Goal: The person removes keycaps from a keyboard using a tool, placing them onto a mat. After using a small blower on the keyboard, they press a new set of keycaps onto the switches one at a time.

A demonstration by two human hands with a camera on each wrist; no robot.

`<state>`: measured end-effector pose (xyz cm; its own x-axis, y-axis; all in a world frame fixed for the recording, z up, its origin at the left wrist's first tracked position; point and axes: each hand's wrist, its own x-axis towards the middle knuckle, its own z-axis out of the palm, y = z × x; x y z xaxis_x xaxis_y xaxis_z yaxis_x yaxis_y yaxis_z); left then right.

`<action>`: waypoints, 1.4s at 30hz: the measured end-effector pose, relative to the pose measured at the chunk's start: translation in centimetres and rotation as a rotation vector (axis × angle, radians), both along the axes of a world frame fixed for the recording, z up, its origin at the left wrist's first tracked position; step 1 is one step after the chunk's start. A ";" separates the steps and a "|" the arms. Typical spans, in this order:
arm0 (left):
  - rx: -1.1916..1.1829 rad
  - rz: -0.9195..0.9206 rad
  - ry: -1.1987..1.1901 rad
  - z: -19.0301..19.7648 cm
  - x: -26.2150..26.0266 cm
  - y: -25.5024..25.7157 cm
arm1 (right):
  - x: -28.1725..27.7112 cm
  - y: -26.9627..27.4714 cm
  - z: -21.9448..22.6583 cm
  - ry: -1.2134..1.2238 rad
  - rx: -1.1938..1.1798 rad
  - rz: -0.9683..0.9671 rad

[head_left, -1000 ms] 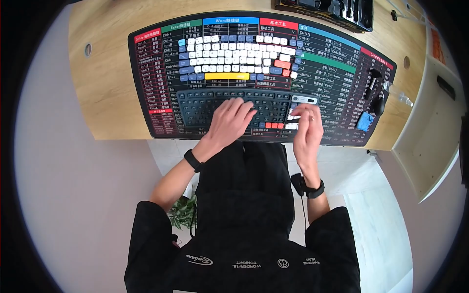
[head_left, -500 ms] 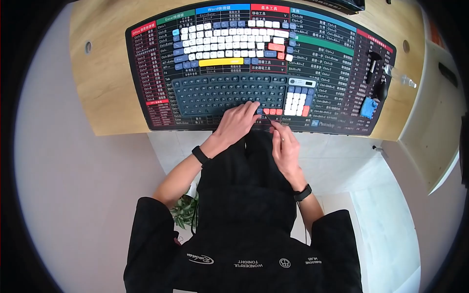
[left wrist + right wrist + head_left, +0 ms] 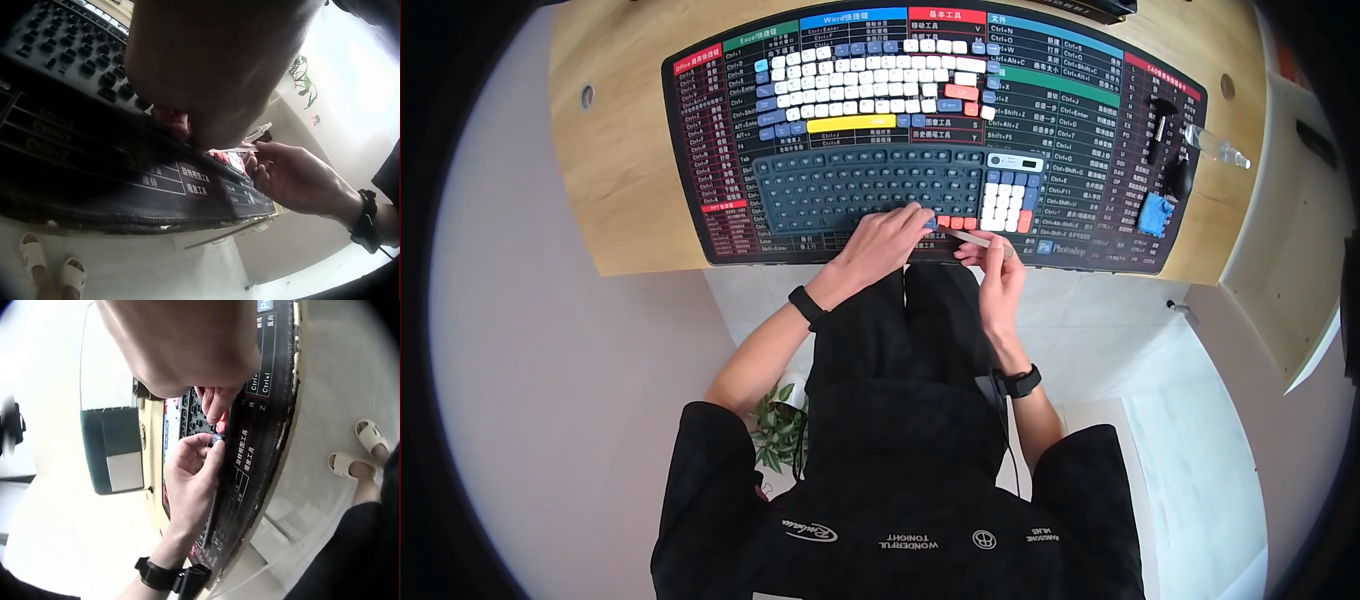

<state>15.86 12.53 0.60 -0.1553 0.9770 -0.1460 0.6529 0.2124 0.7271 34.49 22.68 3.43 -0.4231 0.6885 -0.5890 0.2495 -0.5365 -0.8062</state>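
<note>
A dark keyboard (image 3: 830, 190) lies on a printed desk mat, its main area stripped of keycaps, with bare switches showing. White, blue and red keycaps fill its number pad (image 3: 1002, 203). At the front edge my left hand (image 3: 880, 243) pinches a blue keycap (image 3: 217, 439) between thumb and forefinger, beside the red keys (image 3: 957, 222). My right hand (image 3: 1000, 275) holds a slim, pale metal tool (image 3: 968, 237), whose tip points toward that keycap. In the right wrist view, the right forearm and hand partly cover the keyboard.
Behind the keyboard, loose keycaps (image 3: 850, 85) lie in rows, with a long yellow one (image 3: 850, 125) at their front. On the mat's right are a black-handled tool (image 3: 1163, 125), a clear bottle (image 3: 1220, 148) and a crumpled blue cloth (image 3: 1155, 213). An open drawer (image 3: 1280, 290) juts out at right.
My right hand has come from the number pad to the keyboard's front edge, bringing the slim tool beside my left hand. The left hand has shifted from the middle switches to the front row.
</note>
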 end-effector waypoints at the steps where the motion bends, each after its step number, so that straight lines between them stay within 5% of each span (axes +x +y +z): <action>1: 0.002 0.001 0.002 0.0 -0.2 0.0 | 0.2 0.3 -0.2 0.002 0.002 0.001; 5: 0.111 -0.038 0.037 0.2 -0.7 0.2 | -0.4 1.7 0.1 -0.043 -0.043 -0.050; 7: 0.148 -0.013 0.046 0.8 -1.1 0.7 | -1.1 3.0 0.5 -0.032 0.204 0.025; 9: 0.202 0.080 0.050 1.8 -1.8 1.6 | -3.2 4.8 2.2 -0.093 0.316 0.157; 11: 0.227 0.104 0.074 2.2 -2.5 2.8 | -5.5 6.5 3.3 -0.253 0.290 0.482; 12: 0.246 0.131 0.099 2.2 -2.8 3.3 | -6.8 6.7 3.3 -0.167 0.450 0.498; 16: 0.243 0.129 0.099 2.2 -3.9 4.7 | -9.8 8.3 3.6 -0.239 0.447 0.688; 42: 0.120 0.104 0.317 0.5 -5.8 6.7 | -15.1 10.8 -0.5 -0.696 0.720 0.825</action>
